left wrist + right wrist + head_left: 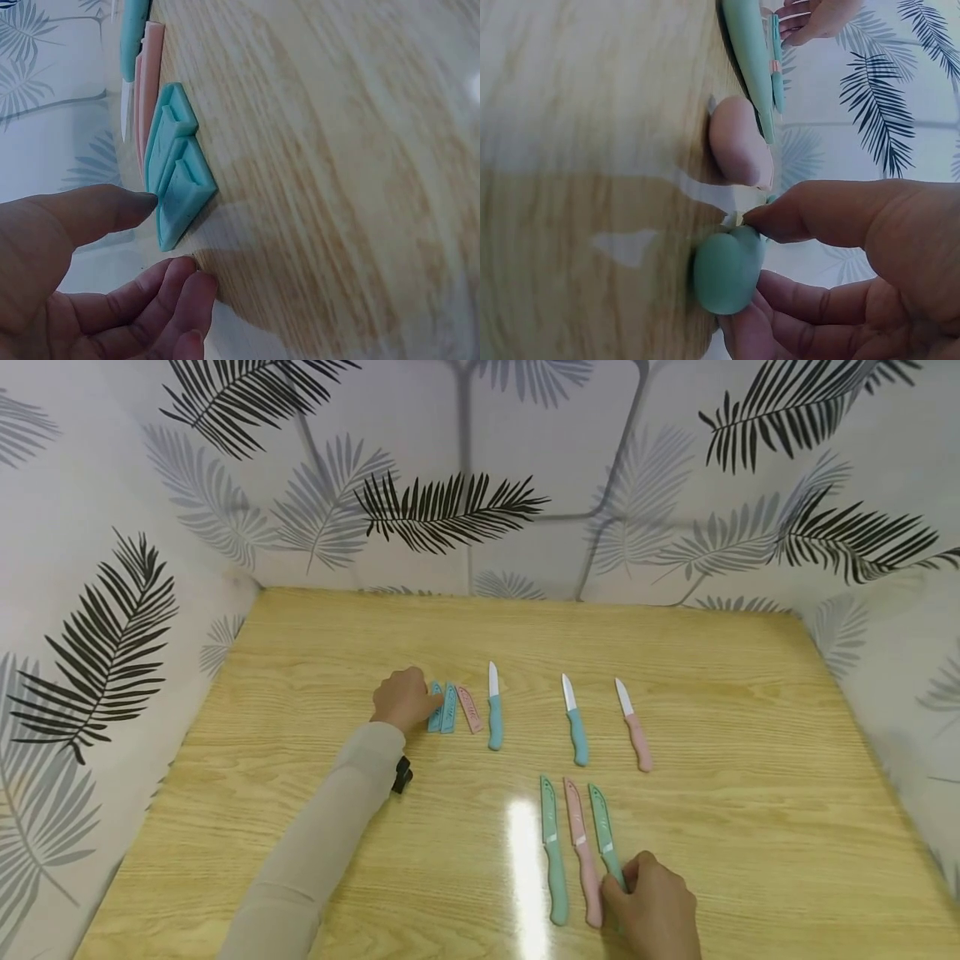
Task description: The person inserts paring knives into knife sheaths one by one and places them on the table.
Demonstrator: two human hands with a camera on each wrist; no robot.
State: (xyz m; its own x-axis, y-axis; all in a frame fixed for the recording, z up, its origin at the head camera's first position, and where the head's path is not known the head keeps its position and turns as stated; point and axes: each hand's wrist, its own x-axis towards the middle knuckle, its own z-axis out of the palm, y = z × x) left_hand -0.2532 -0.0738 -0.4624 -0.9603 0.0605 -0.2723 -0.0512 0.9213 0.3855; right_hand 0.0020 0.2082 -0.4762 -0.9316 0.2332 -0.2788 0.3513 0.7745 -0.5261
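Note:
My left hand (403, 697) is at the leftmost of two blue blade covers (448, 708). In the left wrist view its thumb touches that cover (185, 202), while the loosely curled fingers stay apart from it. A pink blade cover (469, 708) lies just right of the blue ones. At the front right, my right hand (654, 902) pinches the handle of a green sheathed knife (602, 827) between thumb and fingers; the handle end (721, 277) shows in the right wrist view. Beside it lie a pink sheathed knife (583, 852) and another green sheathed knife (553, 860).
Farther back lie three bare-bladed knives: one blue (495, 718) near the covers, a second blue one (577, 735), and a pink one (637, 739). The wooden table (285, 643) meets leaf-patterned cloth (450, 435) at its back and sides.

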